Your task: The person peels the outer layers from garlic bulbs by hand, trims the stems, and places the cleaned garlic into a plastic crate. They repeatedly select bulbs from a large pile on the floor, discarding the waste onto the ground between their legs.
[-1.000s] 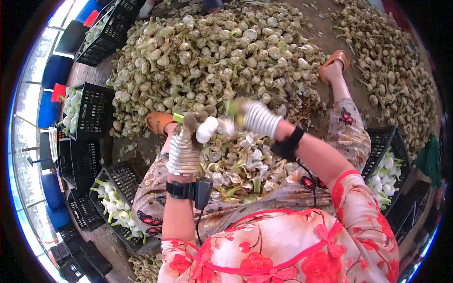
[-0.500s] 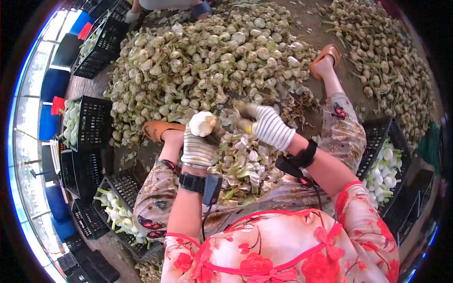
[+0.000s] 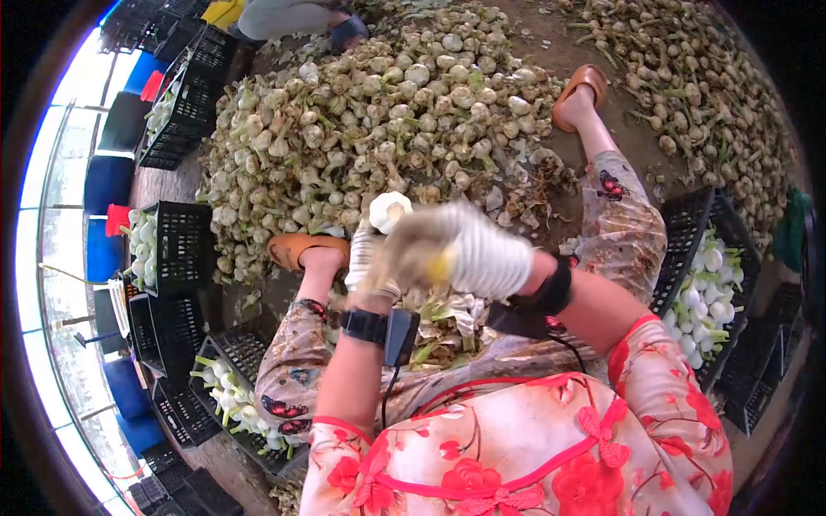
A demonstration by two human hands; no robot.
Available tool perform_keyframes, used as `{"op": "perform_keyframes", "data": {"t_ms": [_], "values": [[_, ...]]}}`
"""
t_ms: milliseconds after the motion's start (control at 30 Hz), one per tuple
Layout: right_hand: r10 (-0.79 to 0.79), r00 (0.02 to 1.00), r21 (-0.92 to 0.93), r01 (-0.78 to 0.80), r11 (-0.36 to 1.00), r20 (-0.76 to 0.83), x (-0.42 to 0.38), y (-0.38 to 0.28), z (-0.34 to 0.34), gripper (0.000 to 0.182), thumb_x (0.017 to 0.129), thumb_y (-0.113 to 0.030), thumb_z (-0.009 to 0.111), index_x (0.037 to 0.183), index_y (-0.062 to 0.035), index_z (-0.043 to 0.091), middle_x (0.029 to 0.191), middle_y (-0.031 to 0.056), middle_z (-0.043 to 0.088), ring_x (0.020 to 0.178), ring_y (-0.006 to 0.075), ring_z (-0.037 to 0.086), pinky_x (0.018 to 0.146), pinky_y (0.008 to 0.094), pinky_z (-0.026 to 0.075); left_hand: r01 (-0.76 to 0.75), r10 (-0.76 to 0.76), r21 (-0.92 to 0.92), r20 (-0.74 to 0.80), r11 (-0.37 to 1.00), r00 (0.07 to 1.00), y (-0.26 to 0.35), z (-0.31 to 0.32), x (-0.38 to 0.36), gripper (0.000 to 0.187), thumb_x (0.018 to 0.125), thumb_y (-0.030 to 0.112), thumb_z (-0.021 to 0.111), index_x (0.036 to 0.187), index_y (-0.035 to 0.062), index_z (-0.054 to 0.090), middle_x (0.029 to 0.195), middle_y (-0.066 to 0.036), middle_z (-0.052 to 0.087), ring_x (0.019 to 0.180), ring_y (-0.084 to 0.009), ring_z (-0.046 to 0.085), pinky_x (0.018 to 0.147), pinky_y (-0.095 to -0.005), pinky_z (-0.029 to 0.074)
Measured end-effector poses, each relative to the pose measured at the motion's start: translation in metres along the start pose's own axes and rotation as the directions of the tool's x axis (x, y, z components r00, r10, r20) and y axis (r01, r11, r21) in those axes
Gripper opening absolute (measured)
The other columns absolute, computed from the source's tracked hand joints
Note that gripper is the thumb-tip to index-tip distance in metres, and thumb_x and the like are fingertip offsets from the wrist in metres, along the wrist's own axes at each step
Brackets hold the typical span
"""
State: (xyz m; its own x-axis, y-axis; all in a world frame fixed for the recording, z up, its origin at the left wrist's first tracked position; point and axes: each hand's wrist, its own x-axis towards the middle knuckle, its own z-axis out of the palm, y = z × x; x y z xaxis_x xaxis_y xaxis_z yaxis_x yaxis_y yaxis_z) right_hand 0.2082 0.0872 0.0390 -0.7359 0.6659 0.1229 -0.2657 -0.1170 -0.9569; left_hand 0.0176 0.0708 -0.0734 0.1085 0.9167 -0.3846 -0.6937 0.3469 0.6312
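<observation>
left hand point(image 3: 368, 262) in a striped work glove is closed round a white garlic bulb point(image 3: 389, 210), held up w/ the bulb sticking out above the fingers, just in front of the near edge of the big garlic pile point(image 3: 387, 112). right hand point(image 3: 460, 249), also gloved, is blurred; it sits just right of the bulb & across the left hand, fingers half curled, can't tell if they pinch anything. something yellowish shows at the fingers but too smeared to name. both wrists wear black bands, w/ a small black unit point(image 3: 400, 325) & cable on the left one.

below the hands, in the person's lap, lies a heap of peeled skins and cut stalks point(image 3: 447, 322). person sits w/ legs apart, orange sandals point(image 3: 297, 249) on both feet, the left foot touching the pile's near edge, the right one point(image 3: 578, 84) farther off on the right side.

black crate point(image 3: 718, 258) at right holds white cleaned bulbs. another black crate point(image 3: 232, 387) near left holds cleaned bulbs w/ green stalks. more crates stand at left point(image 3: 176, 245), one w/ bulbs in it. second garlic pile point(image 3: 705, 95) far right. another person point(image 3: 292, 17) partly in view at the far top.
</observation>
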Motion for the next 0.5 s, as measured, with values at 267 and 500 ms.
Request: {"op": "perform_keyframes", "data": {"t_ms": [267,500], "values": [[-0.005,0.983,-0.646,-0.118,0.754,-0.186,-0.019,0.099,-0.073,0.019,0.075,-0.015,0.053,0.087,-0.0032,0.061,0.077,0.0162,0.063,0.074,0.0292,0.061,0.067,0.0349,0.048,-0.07,-0.09,-0.369,-0.4,0.927,0.912,0.012,0.041,-0.007,0.03,0.084,0.039,0.053,0.084,0.0096,0.056,0.064,-0.001,0.056,0.048,-0.0128,0.048,0.043,-0.0264,0.041],[0.191,0.948,-0.52,-0.302,0.799,-0.255,-0.033,0.131,-0.066,0.033,0.077,-0.029,0.057,0.098,-0.0037,0.06,0.085,0.0186,0.062,0.082,0.0306,0.06,0.075,0.0376,0.046,0.209,-0.206,-0.004,0.163,0.978,0.965,-0.049,0.177,0.0,0.047,0.081,0.05,0.054,0.102,0.0078,0.057,0.091,-0.005,0.062,0.079,-0.0159,0.06,0.07,-0.0279,0.049]]}}
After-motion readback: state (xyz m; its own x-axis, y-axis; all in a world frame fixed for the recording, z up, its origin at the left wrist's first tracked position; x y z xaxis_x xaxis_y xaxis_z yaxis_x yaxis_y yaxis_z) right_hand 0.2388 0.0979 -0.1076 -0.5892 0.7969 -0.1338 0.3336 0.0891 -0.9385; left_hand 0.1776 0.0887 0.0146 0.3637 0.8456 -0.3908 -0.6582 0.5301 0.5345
